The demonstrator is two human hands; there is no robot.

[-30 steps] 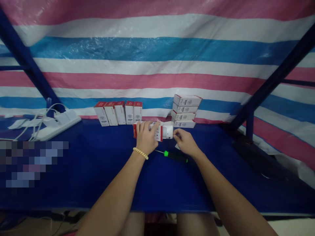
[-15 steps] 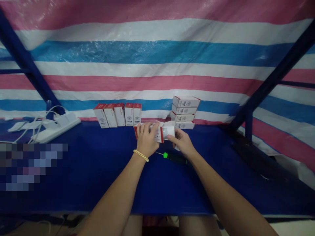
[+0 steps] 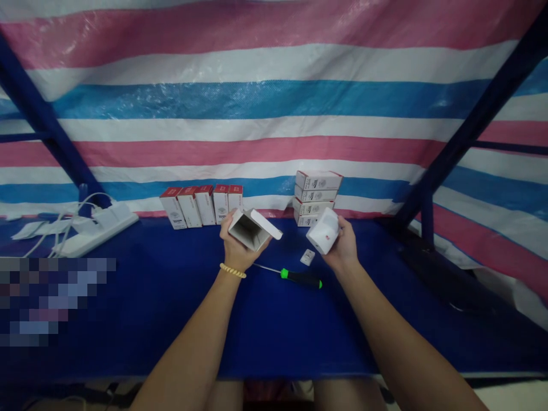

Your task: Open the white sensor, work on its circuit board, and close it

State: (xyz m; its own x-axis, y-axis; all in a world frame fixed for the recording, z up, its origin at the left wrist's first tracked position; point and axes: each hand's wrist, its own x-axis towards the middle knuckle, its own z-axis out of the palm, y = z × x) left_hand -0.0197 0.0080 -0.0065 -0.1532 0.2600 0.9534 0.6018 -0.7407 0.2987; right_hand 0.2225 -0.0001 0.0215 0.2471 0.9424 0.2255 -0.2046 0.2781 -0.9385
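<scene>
My left hand (image 3: 240, 251) is wrapped round a small cardboard box (image 3: 247, 231), whose open end faces me with its white flap sticking out to the right. The inside that shows is bare. In my right hand (image 3: 342, 245) is a white block-shaped device (image 3: 323, 231) with rounded edges and a small red mark; I cannot tell its exact kind. Just below it, a small white piece with dark marks (image 3: 307, 257) lies on the blue table. A screwdriver (image 3: 302, 278) with a black and green handle lies between my forearms, its shaft pointing left.
Several red-and-white boxes (image 3: 188, 206) stand in a row behind my left hand. A stack of similar boxes (image 3: 317, 197) is at the back right. On the left, a white power strip (image 3: 98, 228) carries plugs and cables. Striped sheeting (image 3: 257, 131) hangs behind the blue table (image 3: 274, 337).
The white device has come out of the box in my right hand. My hands have moved apart, and the box has turned its open end toward me. The small white piece now shows fully.
</scene>
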